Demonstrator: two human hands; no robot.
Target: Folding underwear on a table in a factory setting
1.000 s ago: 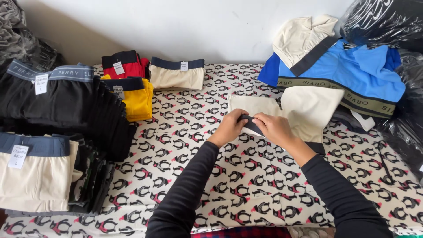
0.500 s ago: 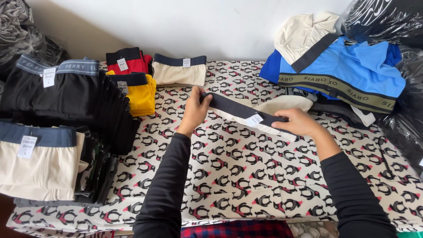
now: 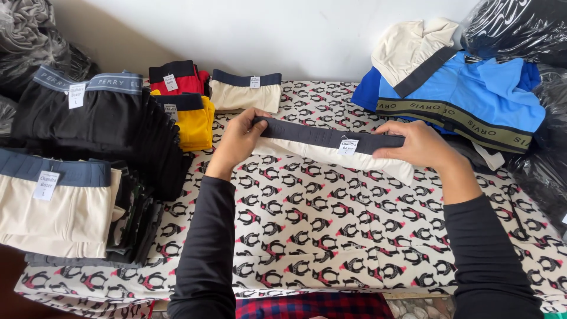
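A pair of cream underwear (image 3: 331, 155) with a dark grey waistband and a small white tag is stretched out flat above the penguin-patterned cloth (image 3: 331, 236). My left hand (image 3: 239, 140) grips the left end of its waistband. My right hand (image 3: 420, 145) grips the right end. Both arms wear black sleeves.
Folded stacks stand at the left: black ones (image 3: 88, 118), cream ones with blue waistbands (image 3: 56, 207). Red (image 3: 177, 77), yellow (image 3: 192, 118) and cream (image 3: 245, 91) folded pairs lie at the back. A loose pile of blue and cream garments (image 3: 472, 94) and black plastic bags (image 3: 520, 29) sit at the right.
My hands moved apart from the middle, pulling the cream underwear's waistband out to its full width and holding it level.
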